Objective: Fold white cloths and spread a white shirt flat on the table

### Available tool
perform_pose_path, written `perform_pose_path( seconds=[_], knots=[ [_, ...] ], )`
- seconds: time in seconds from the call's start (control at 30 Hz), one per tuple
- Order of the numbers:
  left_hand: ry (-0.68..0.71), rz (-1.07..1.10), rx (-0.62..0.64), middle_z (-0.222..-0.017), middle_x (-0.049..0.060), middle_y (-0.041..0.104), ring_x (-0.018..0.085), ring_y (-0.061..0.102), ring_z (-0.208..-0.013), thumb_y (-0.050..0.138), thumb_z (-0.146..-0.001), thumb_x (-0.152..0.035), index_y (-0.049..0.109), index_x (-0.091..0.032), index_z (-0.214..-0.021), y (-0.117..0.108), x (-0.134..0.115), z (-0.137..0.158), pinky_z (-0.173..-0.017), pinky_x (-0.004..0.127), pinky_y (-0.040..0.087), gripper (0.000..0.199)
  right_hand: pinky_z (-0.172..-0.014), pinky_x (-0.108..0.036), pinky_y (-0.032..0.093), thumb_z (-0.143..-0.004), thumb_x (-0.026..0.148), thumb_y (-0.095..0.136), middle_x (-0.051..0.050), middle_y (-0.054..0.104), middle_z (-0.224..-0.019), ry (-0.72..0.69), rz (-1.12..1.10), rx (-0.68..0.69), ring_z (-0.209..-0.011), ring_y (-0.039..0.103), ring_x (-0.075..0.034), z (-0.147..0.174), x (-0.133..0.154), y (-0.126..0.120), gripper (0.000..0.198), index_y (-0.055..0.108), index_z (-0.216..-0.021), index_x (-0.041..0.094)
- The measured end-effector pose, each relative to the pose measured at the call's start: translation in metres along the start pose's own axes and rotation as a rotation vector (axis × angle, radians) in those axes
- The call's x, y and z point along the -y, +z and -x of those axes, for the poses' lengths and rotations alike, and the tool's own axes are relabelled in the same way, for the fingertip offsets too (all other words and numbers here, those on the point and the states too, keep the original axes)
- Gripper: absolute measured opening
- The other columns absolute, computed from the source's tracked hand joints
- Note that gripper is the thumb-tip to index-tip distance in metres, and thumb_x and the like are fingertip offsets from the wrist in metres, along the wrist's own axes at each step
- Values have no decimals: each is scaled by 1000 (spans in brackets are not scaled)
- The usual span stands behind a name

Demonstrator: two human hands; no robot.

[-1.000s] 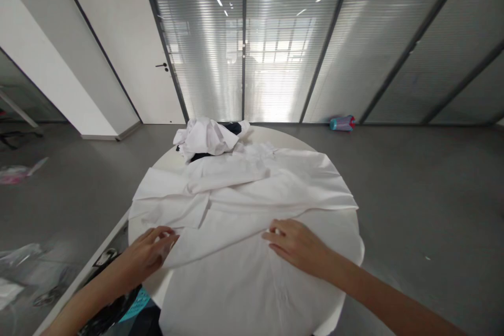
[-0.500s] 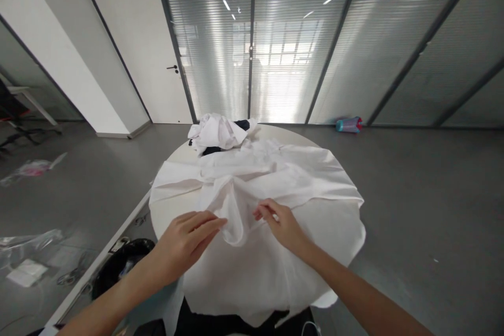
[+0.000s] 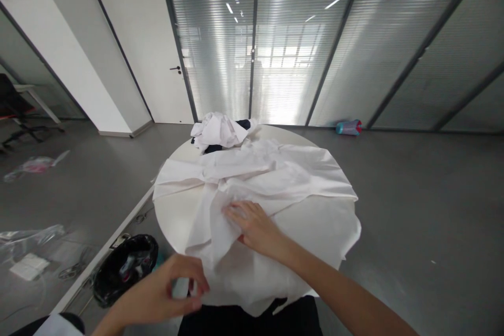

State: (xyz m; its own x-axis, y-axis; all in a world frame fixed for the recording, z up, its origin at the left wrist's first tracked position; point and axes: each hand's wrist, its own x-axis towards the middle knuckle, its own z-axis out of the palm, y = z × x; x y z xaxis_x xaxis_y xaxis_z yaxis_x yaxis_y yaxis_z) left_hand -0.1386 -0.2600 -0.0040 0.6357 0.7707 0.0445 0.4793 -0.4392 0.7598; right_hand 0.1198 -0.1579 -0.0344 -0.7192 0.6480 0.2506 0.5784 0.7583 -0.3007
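Note:
A large white garment, perhaps a shirt or coat, lies spread and wrinkled over a round table, its near edge hanging down in front of my dark-clothed lap. My right hand rests on a raised fold left of the garment's middle, fingers stretched out over the fabric. My left hand is lower, in front of the table's near left edge. Its fingers are curved and apart from the thumb, with nothing seen between them. A loose flap of the garment lies above it.
A crumpled white cloth sits with dark fabric at the far side of the round table. A black-lined bin stands left. Clear plastic wrapping lies on the floor. A blue and red object lies by the glass wall.
My left hand has moved down and away from the fabric. My right hand has shifted left onto it, and the upright fold between the hands has flattened out leftward.

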Motion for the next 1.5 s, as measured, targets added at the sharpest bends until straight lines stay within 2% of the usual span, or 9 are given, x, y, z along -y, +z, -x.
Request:
perform_pose_path(
  seconds=[0.17, 0.33, 0.47, 0.63, 0.8, 0.97, 1.17, 1.33, 1.5],
  knots=[
    [-13, -61, 86, -123, 6, 68, 19, 65, -112, 63, -93, -29, 68, -29, -122, 55, -6, -1, -100, 27, 50, 29, -88, -41, 45, -88, 7, 60, -6, 70, -101, -11, 65, -244, -97, 59, -23, -18, -15, 2, 27, 75, -103, 24],
    [30, -203, -194, -111, 10, 71, 22, 66, -106, 53, -97, -25, 70, -25, -118, 70, 13, -18, -95, 31, 53, 27, -73, -35, 48, -92, 9, 54, -5, 61, -94, -87, -96, -867, -86, 55, -19, 1, -16, -76, 35, 75, -109, 32],
    [75, -233, -260, -123, 11, 68, 30, 59, -119, 58, -90, -26, 74, -24, -112, 62, 28, -31, -106, 46, 47, 27, -68, -34, 48, -94, 16, 56, -6, 57, -94, -17, -163, -998, -85, 57, -20, 61, 1, -132, 36, 73, -118, 37],
    [-150, 154, -317, -126, 12, 68, 29, 61, -117, 49, -96, -36, 72, -20, -118, 45, 42, -48, -104, 45, 48, 36, -68, -32, 54, -93, 30, 62, -4, 64, -93, 27, -428, -356, -83, 64, -20, 167, -11, -134, 26, 75, -113, 41],
    [-504, 687, -537, -112, 15, 74, 33, 69, -102, 51, -87, -65, 67, -15, -124, 32, 58, -71, -88, 46, 56, 64, -100, -42, 52, -88, 46, 61, -4, 67, -127, 605, -371, 270, -119, 62, -29, 264, -43, -92, 29, 74, -114, 44],
    [-461, 822, -634, -151, 10, 48, 27, 61, -123, 80, -75, -44, 10, -37, -159, 28, 50, -73, -92, 36, 56, 110, -90, -41, 55, -92, 59, 46, -7, 74, -98, 848, -327, 138, -94, 70, -27, 266, -38, -72, 52, 60, -137, 35],
    [-443, 836, -659, -132, 13, 64, 28, 66, -112, 84, -69, -38, 50, -22, -146, 11, 36, -39, -82, 27, 57, 86, -73, -32, 51, -95, 61, 38, -2, 71, -83, 860, -307, -7, -76, 67, -20, 214, -23, -51, 50, 64, -123, 29],
    [-502, 942, -720, -101, 4, 74, 17, 71, -77, 87, -66, -31, 33, -31, -154, 22, 31, -4, -67, 23, 58, 104, -60, -29, 45, -86, 63, 52, -1, 63, -63, 916, -264, -215, -58, 59, -18, 222, -30, -45, 44, 56, -67, 23],
    [-596, 897, -805, -99, 3, 70, 18, 70, -71, 91, -57, -38, 32, -32, -150, 59, 30, 23, -58, 26, 59, 111, -52, -26, 43, -71, 58, 68, 2, 56, -56, 940, -591, -293, -53, 55, -15, 261, -43, -51, 39, 54, -64, 22]
  ],
)
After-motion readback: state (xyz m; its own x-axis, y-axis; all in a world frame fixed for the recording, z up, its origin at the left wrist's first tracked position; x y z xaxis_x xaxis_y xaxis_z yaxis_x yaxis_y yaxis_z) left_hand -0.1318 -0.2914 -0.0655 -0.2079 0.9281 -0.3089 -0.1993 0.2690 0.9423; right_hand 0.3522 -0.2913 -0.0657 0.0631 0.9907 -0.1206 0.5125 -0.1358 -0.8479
